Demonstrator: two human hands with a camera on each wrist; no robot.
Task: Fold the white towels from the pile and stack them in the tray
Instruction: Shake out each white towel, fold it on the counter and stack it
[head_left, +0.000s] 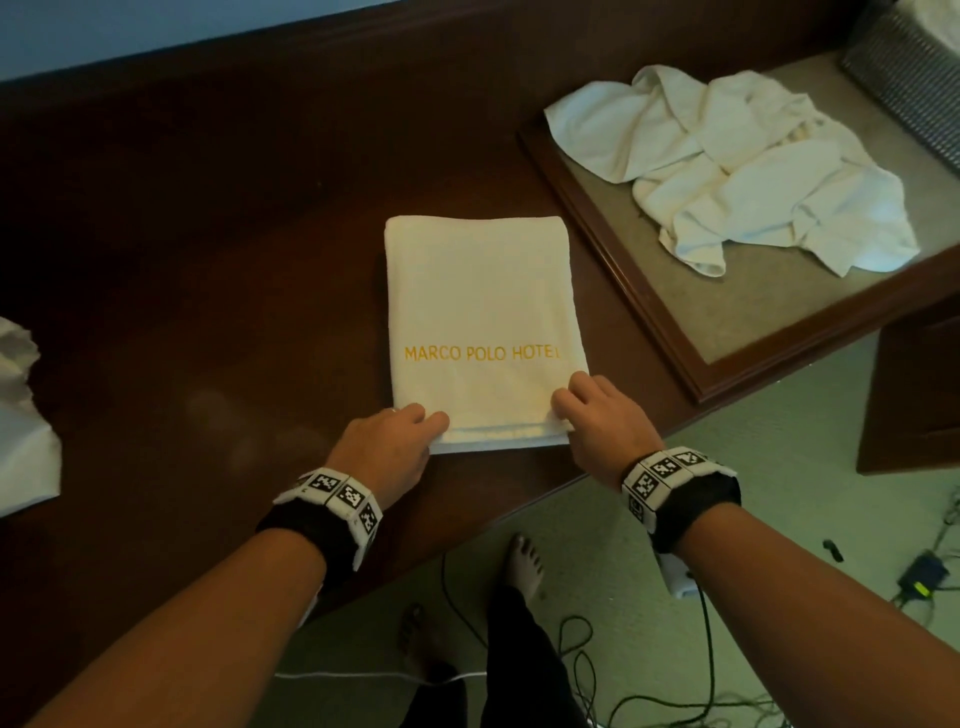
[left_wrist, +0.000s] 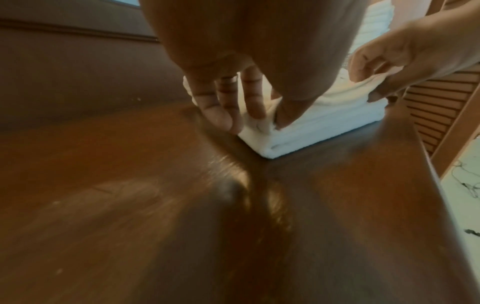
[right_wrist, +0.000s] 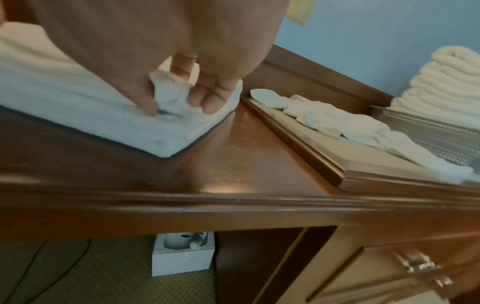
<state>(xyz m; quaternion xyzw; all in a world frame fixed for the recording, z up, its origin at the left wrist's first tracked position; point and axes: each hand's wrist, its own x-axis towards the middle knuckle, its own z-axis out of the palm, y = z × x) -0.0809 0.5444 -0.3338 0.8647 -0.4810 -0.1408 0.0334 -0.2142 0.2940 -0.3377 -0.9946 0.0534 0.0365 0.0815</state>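
A folded white towel (head_left: 483, 312) with gold "MARCO POLO HOTEL" lettering lies flat on the dark wooden desk (head_left: 208, 312). My left hand (head_left: 434, 428) pinches its near left corner; in the left wrist view the thumb and fingers of that hand (left_wrist: 267, 121) grip the towel's (left_wrist: 324, 123) layers. My right hand (head_left: 563, 402) pinches the near right corner, bunching cloth between thumb and fingers (right_wrist: 176, 107). The pile of unfolded white towels (head_left: 727, 171) lies on a raised framed surface at the right. A metal mesh tray (right_wrist: 428, 135) behind it holds a stack of folded towels (right_wrist: 446, 82).
The desk's front edge (head_left: 519, 514) runs just behind my wrists. A crumpled white cloth (head_left: 21, 415) lies at the far left. The raised surface has a wooden rim (head_left: 613, 260). Cables (head_left: 571, 649) and my foot are on the carpet below; a white box (right_wrist: 182, 257) stands under the desk.
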